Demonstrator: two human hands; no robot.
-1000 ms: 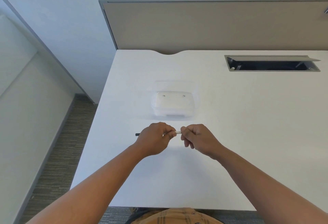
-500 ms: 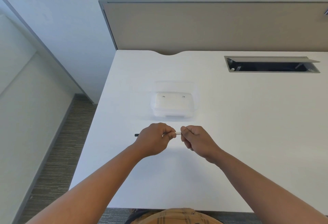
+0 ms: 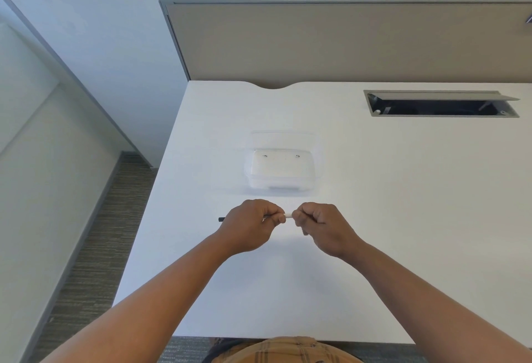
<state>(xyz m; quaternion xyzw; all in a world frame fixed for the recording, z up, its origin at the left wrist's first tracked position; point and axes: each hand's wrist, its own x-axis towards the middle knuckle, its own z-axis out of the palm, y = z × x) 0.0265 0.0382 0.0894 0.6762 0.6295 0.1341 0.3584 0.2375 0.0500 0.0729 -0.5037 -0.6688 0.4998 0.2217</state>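
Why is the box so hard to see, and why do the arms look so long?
Head view: the clear plastic box is see-through on a white desk in soft, even light, so only faint edges and a pale shadow show. Head view again: the wide-angle lens stretches whatever lies near the picture's edges, so the forearms look long.

container [image 3: 280, 171] on desk [image 3: 403, 218], behind hands; cable hatch [image 3: 440, 103] far right

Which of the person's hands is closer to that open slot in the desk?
The right hand. The slot lies beyond it and to its right; the left hand grips the same stick further left.
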